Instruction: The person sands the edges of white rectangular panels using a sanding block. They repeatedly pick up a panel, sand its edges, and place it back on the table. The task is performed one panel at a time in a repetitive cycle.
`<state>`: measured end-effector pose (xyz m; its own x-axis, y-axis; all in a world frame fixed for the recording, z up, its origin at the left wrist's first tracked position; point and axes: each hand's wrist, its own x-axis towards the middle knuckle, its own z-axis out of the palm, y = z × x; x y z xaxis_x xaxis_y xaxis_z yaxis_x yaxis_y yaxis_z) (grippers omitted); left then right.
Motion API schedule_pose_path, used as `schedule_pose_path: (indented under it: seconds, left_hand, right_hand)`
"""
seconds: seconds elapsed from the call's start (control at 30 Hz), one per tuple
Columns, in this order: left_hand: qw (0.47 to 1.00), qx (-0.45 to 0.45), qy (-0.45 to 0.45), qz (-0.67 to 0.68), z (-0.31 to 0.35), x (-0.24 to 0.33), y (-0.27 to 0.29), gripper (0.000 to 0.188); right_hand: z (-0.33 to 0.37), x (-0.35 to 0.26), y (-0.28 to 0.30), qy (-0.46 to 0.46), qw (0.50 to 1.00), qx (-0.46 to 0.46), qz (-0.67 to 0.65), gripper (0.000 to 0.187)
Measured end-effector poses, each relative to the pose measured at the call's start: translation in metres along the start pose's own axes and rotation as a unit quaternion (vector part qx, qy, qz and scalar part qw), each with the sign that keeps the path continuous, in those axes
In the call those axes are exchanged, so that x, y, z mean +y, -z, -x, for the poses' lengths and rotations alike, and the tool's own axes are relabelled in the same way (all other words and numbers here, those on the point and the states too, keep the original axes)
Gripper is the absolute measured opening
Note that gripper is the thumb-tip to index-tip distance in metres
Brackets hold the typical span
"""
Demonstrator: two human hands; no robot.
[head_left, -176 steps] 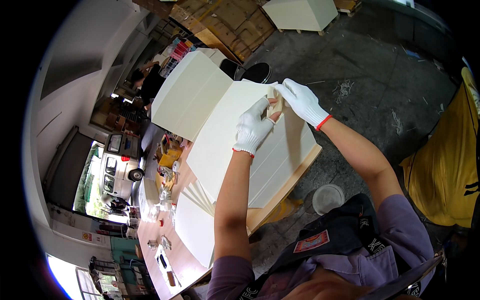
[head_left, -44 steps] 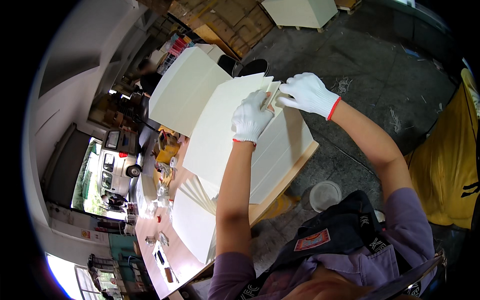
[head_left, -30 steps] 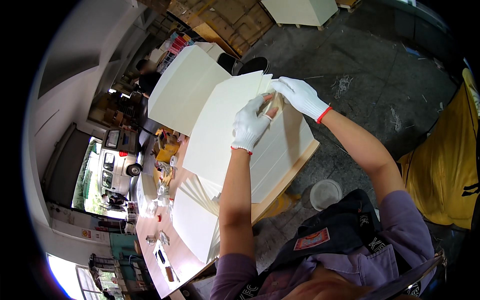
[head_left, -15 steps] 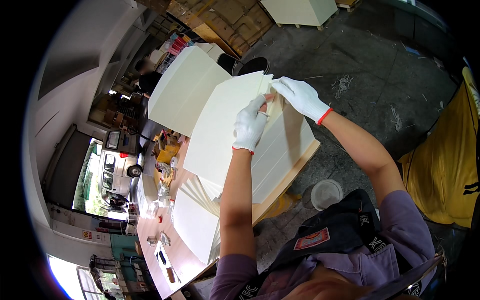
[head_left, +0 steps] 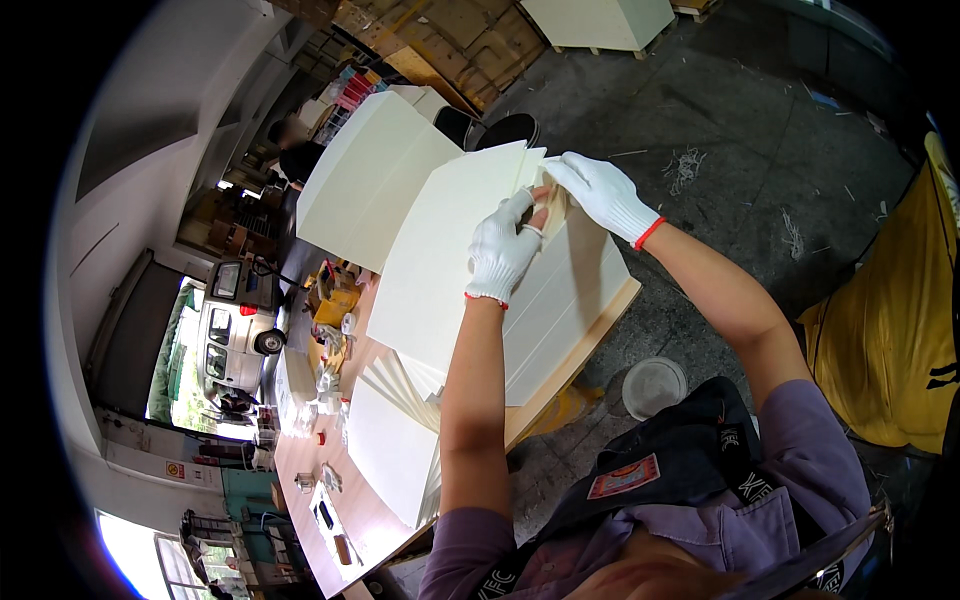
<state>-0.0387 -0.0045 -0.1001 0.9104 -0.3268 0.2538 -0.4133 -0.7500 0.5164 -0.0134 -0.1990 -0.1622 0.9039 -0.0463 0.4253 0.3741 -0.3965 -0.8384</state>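
Note:
A tall stack of large white paperboard sheets (head_left: 440, 240) lies in front of me, its layered edges facing right. My left hand (head_left: 503, 245), in a white knit glove with bare fingertips, rests on the stack's right side. Its thumb and fingers are curled at the sheet edges, slightly apart. My right hand (head_left: 600, 195), gloved in white with a red cuff, grips the far right corner of the sheets. The edges there are bent and fanned between the two hands. How many sheets each hand holds is hidden.
Another white board (head_left: 375, 185) leans up behind the stack. Fanned white sheets (head_left: 390, 440) lie nearer on the wooden table (head_left: 300, 450), with a knife-like tool (head_left: 342, 548) and small items. A white bucket (head_left: 654, 388) stands on the floor; a yellow sack (head_left: 890, 320) is at right.
My left thumb and fingers have shifted slightly and spread a little more along the sheet edges. My right hand stays almost in place at the corner.

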Motion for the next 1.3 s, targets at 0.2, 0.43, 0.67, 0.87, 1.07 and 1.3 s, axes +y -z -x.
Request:
schedule_pose_path:
  seconds: [0.2, 0.43, 0.67, 0.87, 1.07, 1.3]
  left_hand:
    - [0.999, 0.014, -0.042, -0.028, -0.003, -0.008, -0.003, 0.031]
    - [0.999, -0.025, 0.001, -0.039, 0.001, -0.001, 0.001, 0.035]
    - [0.999, 0.014, -0.018, -0.026, 0.003, 0.004, -0.001, 0.031]
    - [0.998, 0.000, -0.046, -0.043, 0.000, -0.004, -0.002, 0.031]
    - [0.997, 0.001, -0.037, -0.072, 0.003, 0.004, 0.000, 0.042]
    - [0.991, 0.015, -0.079, -0.111, 0.007, 0.011, -0.002, 0.046]
  right_hand:
    - [0.000, 0.001, -0.003, 0.003, 0.999, 0.018, 0.032, 0.052]
    - [0.002, 0.001, -0.005, 0.006, 1.000, 0.020, 0.022, 0.049]
    - [0.005, -0.009, 0.002, -0.011, 1.000, 0.007, 0.006, 0.049]
    - [0.001, 0.002, -0.003, -0.010, 1.000, 0.024, 0.010, 0.048]
    - [0.003, 0.004, -0.006, -0.006, 0.999, 0.033, -0.004, 0.047]
    - [0.002, -0.001, 0.001, -0.022, 0.999, 0.014, 0.027, 0.048]
